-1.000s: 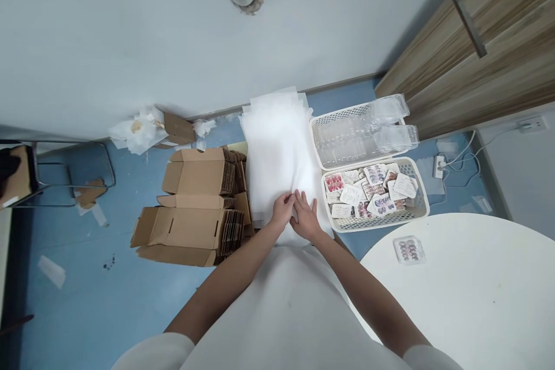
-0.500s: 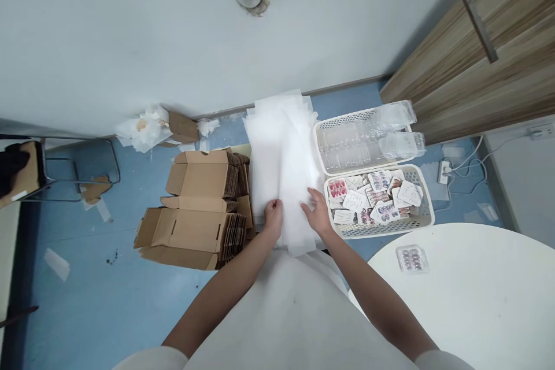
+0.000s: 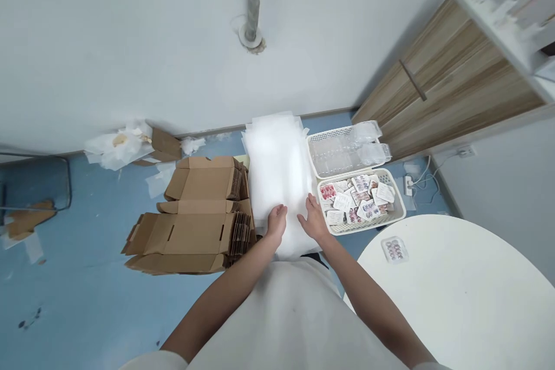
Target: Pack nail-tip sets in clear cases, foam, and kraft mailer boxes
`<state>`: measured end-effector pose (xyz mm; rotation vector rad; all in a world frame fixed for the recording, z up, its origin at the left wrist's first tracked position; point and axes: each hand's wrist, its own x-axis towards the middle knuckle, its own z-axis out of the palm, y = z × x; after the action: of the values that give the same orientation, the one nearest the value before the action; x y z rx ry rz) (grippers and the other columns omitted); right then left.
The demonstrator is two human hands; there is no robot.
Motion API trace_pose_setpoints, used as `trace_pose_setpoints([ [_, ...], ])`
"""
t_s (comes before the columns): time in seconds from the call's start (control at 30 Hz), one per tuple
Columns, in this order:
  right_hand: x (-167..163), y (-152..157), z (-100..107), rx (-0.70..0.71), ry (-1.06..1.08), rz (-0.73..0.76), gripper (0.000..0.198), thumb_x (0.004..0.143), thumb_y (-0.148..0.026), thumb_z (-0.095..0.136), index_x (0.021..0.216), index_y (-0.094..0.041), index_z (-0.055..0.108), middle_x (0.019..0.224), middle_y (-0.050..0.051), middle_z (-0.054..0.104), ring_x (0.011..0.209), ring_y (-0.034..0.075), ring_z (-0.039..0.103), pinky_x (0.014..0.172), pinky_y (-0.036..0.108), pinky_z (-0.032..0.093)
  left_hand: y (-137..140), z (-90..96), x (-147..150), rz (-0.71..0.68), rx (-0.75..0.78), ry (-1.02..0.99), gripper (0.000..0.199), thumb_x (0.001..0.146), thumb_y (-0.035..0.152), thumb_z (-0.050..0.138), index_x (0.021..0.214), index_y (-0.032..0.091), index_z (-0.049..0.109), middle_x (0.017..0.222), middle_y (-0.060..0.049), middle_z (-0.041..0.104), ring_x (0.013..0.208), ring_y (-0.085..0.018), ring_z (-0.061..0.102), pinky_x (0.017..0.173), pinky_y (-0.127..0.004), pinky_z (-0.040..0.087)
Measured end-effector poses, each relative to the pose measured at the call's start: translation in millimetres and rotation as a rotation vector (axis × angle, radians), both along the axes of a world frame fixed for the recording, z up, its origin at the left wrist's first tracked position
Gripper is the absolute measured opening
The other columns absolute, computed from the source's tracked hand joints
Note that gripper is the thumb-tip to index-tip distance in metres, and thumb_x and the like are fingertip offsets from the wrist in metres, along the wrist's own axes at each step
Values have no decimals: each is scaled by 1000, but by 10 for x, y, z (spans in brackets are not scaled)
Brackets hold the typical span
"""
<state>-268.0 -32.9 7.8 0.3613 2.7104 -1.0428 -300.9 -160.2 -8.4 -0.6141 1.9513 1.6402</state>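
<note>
A pile of thin white translucent packing foam sheets lies in front of me. My left hand is closed with curled fingers at the near part of the top sheet, seemingly pinching it. Just right of it, my right hand rests at the sheets' right edge, open, its thumb apart from the fingers. Left of the pile are stacked flattened brown cardboard boxes. Beside my right hand stands a white basket full of press-on nail sets.
Behind it, another white basket holds clear plastic cases. A round white table at right bears one nail set in a clear case. A wood-grain cabinet, a power strip and a small carton stand near the wall.
My view has tilted up and shifted right. The loose upper sheet, skewed and creased before, now lies more evenly over the pile. Both hands stay near its close end.
</note>
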Motion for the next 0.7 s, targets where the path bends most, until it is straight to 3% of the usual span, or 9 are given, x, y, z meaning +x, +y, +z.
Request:
trace_pose_setpoints([
  [0.1,38,-53,61,6,61,-31,55,76,-25,44,128,-9,34,138,14,27,126,24,26,100,41,29,-58,101,72,-40,72,-21,31,76,35,50,102,18,53,121,-10,50,111,-19,45,88,-29,36],
  [0.23,83,-123,180,27,197,-104,43,76,-20,42,118,-13,48,128,13,43,116,23,42,91,39,40,-186,216,182,-197,162,10,35,74,35,54,104,16,53,120,-12,51,112,-20,45,92,-31,33],
  [0.33,204,-146,309,87,256,-198,37,76,-16,39,108,-12,56,116,13,53,109,22,49,90,38,41,-308,269,264,-324,175,54,37,71,34,57,104,16,54,121,-12,51,114,-22,43,94,-31,31],
  [0.47,554,-165,515,119,336,-287,34,75,-14,38,103,-14,59,110,11,57,102,20,53,88,35,42,-439,280,396,-432,138,74,45,71,36,56,111,17,49,125,-12,45,118,-22,39,95,-31,30],
  [0.7,1354,-227,810,156,444,-470,29,77,-18,40,99,-20,59,99,6,60,89,19,57,78,34,46,-447,243,813,-567,9,3,72,67,46,57,127,18,29,139,-13,20,127,-24,23,97,-31,26],
])
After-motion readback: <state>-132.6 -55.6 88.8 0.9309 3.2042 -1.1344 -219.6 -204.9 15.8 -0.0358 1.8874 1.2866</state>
